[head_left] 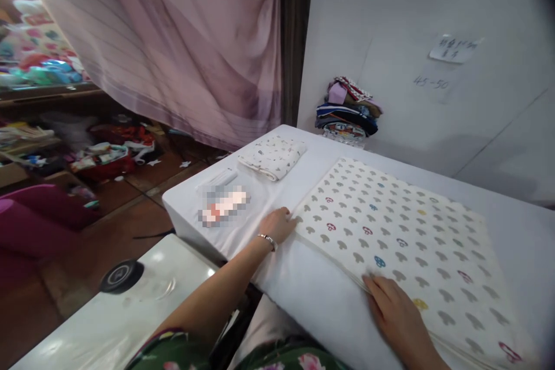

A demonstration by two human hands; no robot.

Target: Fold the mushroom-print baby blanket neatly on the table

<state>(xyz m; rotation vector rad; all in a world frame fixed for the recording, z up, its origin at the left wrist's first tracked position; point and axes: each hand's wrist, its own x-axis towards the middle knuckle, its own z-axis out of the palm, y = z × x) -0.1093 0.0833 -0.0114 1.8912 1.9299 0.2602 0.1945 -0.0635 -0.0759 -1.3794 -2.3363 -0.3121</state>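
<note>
A blanket (pixel 390 225), white with grey and coloured mushroom prints, lies flat and folded on the white-covered table (pixel 299 277). My left hand (pixel 276 228), wearing a bracelet (pixel 267 241), is at its left corner, the fingers curled and the thumb over the edge. At the near edge, my right hand (pixel 395 307) has its fingers closed on the layers; the fingertips are slightly blurred. Behind my left hand, a smaller folded cloth (pixel 273 157) with a small print rests on the table. A pixelated pinkish object (pixel 224 207) lies beside it.
A white strip-like item (pixel 217 179) lies by the table's left edge. Folded clothes (pixel 347 107) are stacked against the wall. A pink curtain (pixel 203 40) hangs behind. A glossy white surface with a round black part (pixel 122 276) stands at lower left, near a magenta chair (pixel 26 231).
</note>
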